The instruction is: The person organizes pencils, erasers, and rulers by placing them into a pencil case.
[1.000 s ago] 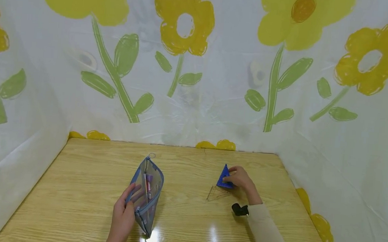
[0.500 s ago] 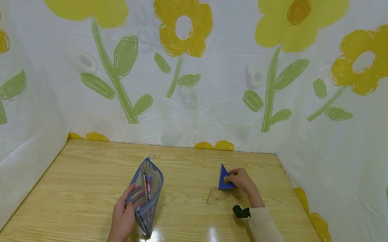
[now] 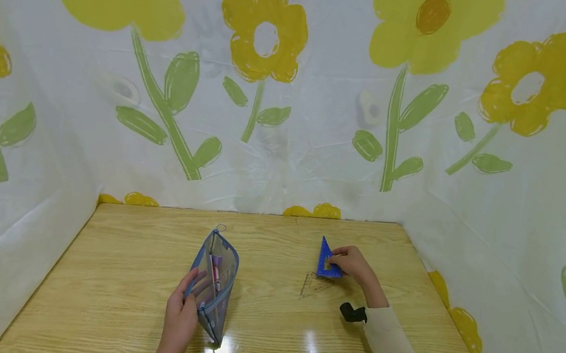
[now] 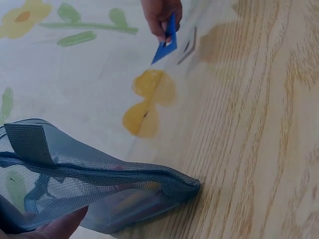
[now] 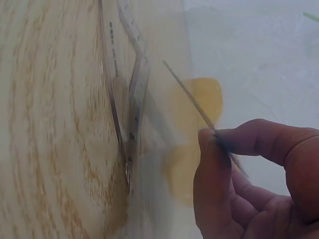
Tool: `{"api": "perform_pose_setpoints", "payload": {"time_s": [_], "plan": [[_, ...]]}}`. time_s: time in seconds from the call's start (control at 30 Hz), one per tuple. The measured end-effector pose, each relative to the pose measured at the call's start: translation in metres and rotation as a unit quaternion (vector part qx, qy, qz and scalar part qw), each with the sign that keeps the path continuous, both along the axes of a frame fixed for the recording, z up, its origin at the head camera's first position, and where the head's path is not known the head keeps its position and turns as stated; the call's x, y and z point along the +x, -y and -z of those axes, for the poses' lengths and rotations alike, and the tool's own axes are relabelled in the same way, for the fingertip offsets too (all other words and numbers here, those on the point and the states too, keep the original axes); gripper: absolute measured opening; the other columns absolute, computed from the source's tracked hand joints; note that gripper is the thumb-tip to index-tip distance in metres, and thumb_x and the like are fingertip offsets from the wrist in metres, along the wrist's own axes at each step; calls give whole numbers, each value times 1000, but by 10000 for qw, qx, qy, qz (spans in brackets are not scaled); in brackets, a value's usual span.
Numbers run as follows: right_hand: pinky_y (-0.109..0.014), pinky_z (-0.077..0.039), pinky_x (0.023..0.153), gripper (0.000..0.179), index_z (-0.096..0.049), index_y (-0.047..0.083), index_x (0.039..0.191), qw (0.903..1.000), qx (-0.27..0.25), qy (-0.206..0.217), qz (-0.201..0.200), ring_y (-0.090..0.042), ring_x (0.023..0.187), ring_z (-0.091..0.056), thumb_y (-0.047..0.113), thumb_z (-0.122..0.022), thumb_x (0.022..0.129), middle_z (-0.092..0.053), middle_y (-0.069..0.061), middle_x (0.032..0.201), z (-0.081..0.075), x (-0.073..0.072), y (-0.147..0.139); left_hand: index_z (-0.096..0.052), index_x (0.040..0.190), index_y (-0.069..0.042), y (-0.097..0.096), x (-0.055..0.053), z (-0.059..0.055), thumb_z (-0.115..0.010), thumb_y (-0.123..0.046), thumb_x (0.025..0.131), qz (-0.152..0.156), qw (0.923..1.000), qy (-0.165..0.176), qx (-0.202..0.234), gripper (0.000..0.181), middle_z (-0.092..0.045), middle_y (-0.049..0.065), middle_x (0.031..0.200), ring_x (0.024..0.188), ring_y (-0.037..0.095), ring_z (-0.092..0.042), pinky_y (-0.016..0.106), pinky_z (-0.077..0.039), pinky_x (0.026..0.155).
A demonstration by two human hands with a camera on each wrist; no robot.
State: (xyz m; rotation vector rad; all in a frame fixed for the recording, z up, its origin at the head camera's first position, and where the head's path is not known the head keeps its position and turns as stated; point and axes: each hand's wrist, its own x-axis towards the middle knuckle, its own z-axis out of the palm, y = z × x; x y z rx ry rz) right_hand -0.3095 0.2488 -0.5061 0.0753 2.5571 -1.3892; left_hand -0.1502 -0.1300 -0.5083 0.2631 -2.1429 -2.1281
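My left hand grips the near-left side of a blue-grey mesh pencil case, its zip mouth gaping. Pens in purple and red show inside. On the right, my right hand pinches a blue triangular set square between thumb and fingers, held up over the table. The right wrist view shows that set square edge-on in the pinch. A clear set square with printed marks lies on the wood just below it. In the left wrist view, only a bit of the left hand shows under the mesh.
The wood-grain table meets a white cloth with yellow flowers at the back and both sides. A small black device sits at the right wrist, by the pale sleeve.
The right hand has turned the blue set square a little, so its cut-out shows more, and shifted it slightly. Left hand and pencil case stay in place.
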Motion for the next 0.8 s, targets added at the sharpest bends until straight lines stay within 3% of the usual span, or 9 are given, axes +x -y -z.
{"api": "perform_pose_setpoints", "payload": {"time_s": [0.23, 0.47, 0.8], "plan": [[-35, -62, 72, 43, -58, -14, 129, 9996, -235, 110, -80, -20, 87, -69, 10, -68, 94, -70, -20, 109, -2, 7, 1, -23, 159, 4, 0, 0, 2, -18, 6, 101, 33, 10000, -64, 66, 57, -39, 27, 156, 140, 41, -46, 40, -49, 108], [-34, -63, 72, 43, -55, -13, 132, 9975, -694, 78, -72, -18, 83, -69, 8, -66, 96, -70, -20, 109, 2, 11, 0, -24, 158, 5, 0, 0, 2, -19, 7, 101, 7, 9999, -127, 96, 57, -40, 28, 155, 139, 42, -46, 37, -51, 106], [-35, -63, 77, 50, -47, -12, 142, 9940, -1086, -124, -8, -21, 92, -70, 9, -63, 99, -65, -26, 121, 8, 14, 0, -24, 157, 6, -1, 1, 1, -19, 7, 101, -15, 9998, -102, 149, 57, -41, 28, 154, 139, 42, -46, 34, -52, 105]]}}
